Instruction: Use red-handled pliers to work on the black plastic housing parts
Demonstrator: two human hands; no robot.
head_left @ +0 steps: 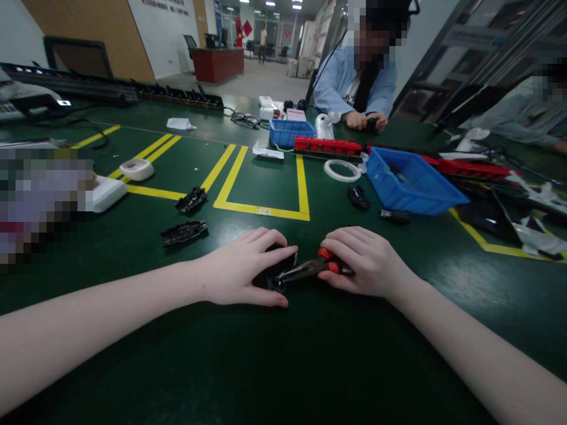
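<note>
Mostly the small black part is hidden: the fingers of the left hand curl over it and press it on the green table, so only a dark edge shows near the thumb. Its shape I cannot tell. The right hand is closed around the red handles of the pliers; the handles are almost all covered by the fingers, and only two red bits show. The thin grey metal nose of the pliers lies nearly flat and reaches to the black part, under the left fingertips.

Farther out on the matte table lie two black plastic pieces, long and ribbed, and a blue plastic bin, rectangular. A white tape ring lies beside the bin. Across the table another person's hands hold something dark, too small to make out.
</note>
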